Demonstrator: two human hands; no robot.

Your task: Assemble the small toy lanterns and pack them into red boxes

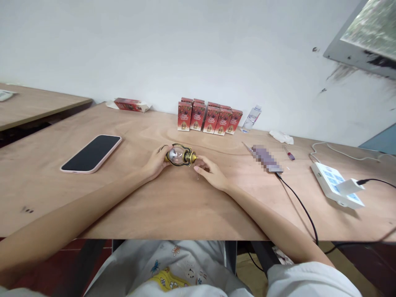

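Note:
A small gold and black lantern (177,155) with a clear globe lies on its side just above the table, its pointed cap toward the right. My left hand (158,162) is wrapped round its base end, which the fingers partly hide. At the cap end is my right hand (211,172), thumb and fingers curled close to the tip. Below that thumb shows a thin, faint piece, too small to name. Whether the right fingertips touch the cap I cannot tell.
Red printed boxes (212,119) stand by the wall, beside a clear bottle (251,119). Another red box (131,104) lies at the back left. A phone (93,153) is left; a cabled device (266,159), screwdriver (290,155) and power strip (335,183) are right.

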